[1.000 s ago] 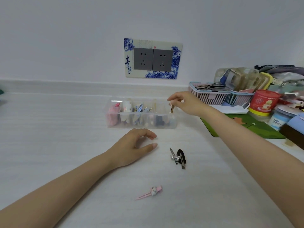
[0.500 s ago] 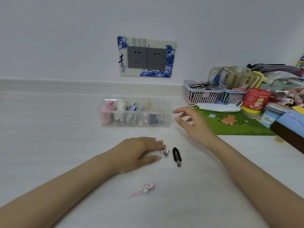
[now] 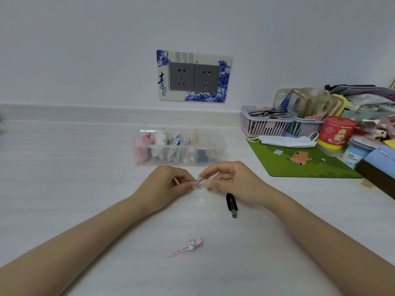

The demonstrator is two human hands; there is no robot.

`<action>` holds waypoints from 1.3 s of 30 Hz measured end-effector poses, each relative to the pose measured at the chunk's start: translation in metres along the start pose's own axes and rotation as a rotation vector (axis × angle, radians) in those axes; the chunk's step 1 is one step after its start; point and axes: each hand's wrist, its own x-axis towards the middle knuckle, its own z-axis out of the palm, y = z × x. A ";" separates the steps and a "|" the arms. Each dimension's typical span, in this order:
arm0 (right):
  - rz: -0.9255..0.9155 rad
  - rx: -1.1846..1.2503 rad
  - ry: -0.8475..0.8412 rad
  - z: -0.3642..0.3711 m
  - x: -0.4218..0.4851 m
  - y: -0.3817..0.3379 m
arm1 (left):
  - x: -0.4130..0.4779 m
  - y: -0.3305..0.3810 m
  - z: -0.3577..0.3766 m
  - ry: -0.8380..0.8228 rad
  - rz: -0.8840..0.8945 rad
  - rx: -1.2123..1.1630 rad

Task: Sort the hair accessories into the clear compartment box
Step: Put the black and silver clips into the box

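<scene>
The clear compartment box [image 3: 222, 146] stands on the white table near the wall, with several hair accessories in its sections. Just in front of it, my left hand [image 3: 168, 184] and my right hand [image 3: 233, 181] meet, both pinching a small silver hair clip [image 3: 200, 182] by the fingertips a little above the table. A black hair clip [image 3: 231, 203] lies flat just below my right hand. A pink clip with a white cat figure [image 3: 189, 246] lies nearer to me, between my forearms.
A green mat [image 3: 299, 161] lies right of the box with a white face mask [image 3: 286, 141] on its far edge. Behind it stand pink baskets [image 3: 265, 124], a red tub [image 3: 336, 133] and piled clutter. A wall socket plate [image 3: 193, 76] hangs above.
My right hand came back from the box's right end to the table front. My left hand picked up the silver clip from beside the black one, and both hands now hold it.
</scene>
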 end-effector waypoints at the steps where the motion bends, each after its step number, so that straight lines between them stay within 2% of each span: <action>1: -0.010 0.023 0.020 0.000 0.000 0.000 | 0.000 0.000 0.002 0.020 -0.013 -0.058; 6: -0.052 0.073 0.144 0.000 0.007 -0.006 | 0.000 0.003 0.010 0.075 -0.025 -0.167; 8: -0.099 0.057 0.277 -0.016 0.018 -0.015 | 0.000 0.002 0.011 0.067 -0.043 -0.163; 11: -0.133 -0.077 0.533 -0.056 0.041 -0.022 | -0.003 0.002 0.012 -0.012 -0.040 -0.028; 13: -0.122 -0.190 0.572 -0.071 0.058 -0.021 | -0.005 0.004 0.012 -0.081 -0.004 0.087; 15: -0.073 -0.269 0.518 -0.074 0.075 -0.013 | -0.006 0.007 0.013 -0.117 0.050 0.147; 19: 0.078 -0.388 0.300 -0.068 0.090 0.005 | -0.008 0.010 0.013 -0.146 0.114 0.186; 21: 0.087 -0.436 0.364 -0.068 0.087 0.012 | -0.008 0.013 0.014 -0.219 0.172 0.196; 24: 0.008 -0.329 0.547 -0.065 0.073 0.011 | -0.007 0.019 0.022 -0.369 0.298 0.247; 28: -0.089 -0.238 0.579 -0.045 0.041 0.007 | -0.004 0.021 0.032 -0.466 0.302 0.367; 30: -0.112 -0.200 0.529 -0.036 0.026 0.005 | -0.002 0.022 0.028 -0.412 0.331 0.458; 33: -0.073 -0.155 0.366 -0.026 0.016 -0.002 | 0.004 0.020 0.013 -0.301 0.342 0.610; 35: -0.031 -0.133 0.264 -0.020 0.015 -0.003 | 0.007 0.015 0.000 -0.253 0.279 0.617; 39: 0.016 -0.102 0.180 -0.006 0.011 0.000 | 0.003 0.002 -0.014 -0.121 0.208 0.536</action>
